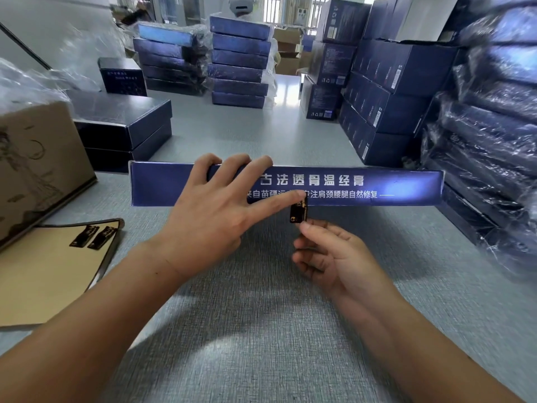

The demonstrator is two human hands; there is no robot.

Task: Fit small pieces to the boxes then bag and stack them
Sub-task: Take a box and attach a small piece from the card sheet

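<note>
From the head view, your left hand (215, 210) lies spread on the blue box (363, 184), which stands on its long edge on the grey table (261, 330). The fingers are straight over the box's top edge and the thumb reaches along its printed face. Your right hand (328, 251), just below the box, pinches the small black piece (298, 212) between thumb and forefinger. The piece sits against the box's lower edge, right by your left thumb tip. Left of the box lies a tan backing sheet (43, 280) with two more black pieces (93, 236), below a cardboard carton (37, 170). Behind the box stand stacks of bagged boxes (239, 62).
</note>
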